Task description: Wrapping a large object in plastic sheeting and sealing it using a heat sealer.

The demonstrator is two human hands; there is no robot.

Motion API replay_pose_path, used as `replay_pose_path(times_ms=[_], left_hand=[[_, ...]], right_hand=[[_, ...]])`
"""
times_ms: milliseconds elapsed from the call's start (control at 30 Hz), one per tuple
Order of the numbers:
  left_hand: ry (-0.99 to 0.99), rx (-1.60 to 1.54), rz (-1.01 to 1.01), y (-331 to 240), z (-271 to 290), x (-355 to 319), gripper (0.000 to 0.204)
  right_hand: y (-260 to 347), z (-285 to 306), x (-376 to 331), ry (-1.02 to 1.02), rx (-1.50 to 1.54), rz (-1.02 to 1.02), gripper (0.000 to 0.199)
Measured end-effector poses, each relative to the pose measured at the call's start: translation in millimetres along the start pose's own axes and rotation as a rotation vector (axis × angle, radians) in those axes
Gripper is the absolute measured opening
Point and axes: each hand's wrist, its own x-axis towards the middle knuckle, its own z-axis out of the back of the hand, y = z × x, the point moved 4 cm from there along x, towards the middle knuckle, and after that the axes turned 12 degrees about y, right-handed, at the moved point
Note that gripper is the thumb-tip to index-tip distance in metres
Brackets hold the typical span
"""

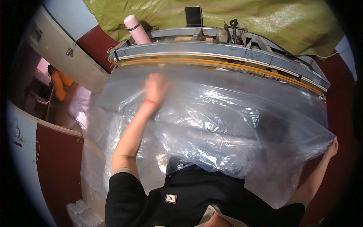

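A wide sheet of clear plastic film (211,125) is spread over a grey work surface (128,77) and hangs in shiny wrinkles down the near side, against my body. My left hand (155,87), with a red band at its wrist, is over the far left part of the film. Motion smears its fingers, so their pose does not show. At the far right, my right hand (332,146) pinches the edge of the film, pulling it into gathered folds.
Behind the surface runs a long grey metal bar (189,48) with orange strips (211,62) below it. A pink bottle (137,30), a dark phone (193,16) and a clamp-like metal part (234,32) are near it. An open door (68,49) stands left; bundled plastic (85,213) lies lower left.
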Motion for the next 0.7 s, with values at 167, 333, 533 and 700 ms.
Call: replay_pose_path(times_ms=[167,333,533,700], left_hand=[[-0.02,-0.059,0.081,5.2,-4.5,6.9,0.017],[-0.267,-0.417,0.064,26.5,-6.5,13.6,0.009],[-0.423,-0.903,0.404,115.4,-21.5,37.7,0.016],[-0.584,-0.771,0.343,235.0,-32.1,46.0,0.015]], right_hand=[[15.5,27.2,-1.5,-0.002,0.004,0.027,0.03],[33.6,-12.0,17.0,-0.055,0.028,-0.045,0.025],[43.1,-161.3,26.1,-0.005,-0.987,0.364,0.032],[26.8,-287.1,9.2,0.183,0.019,0.171,0.022]])
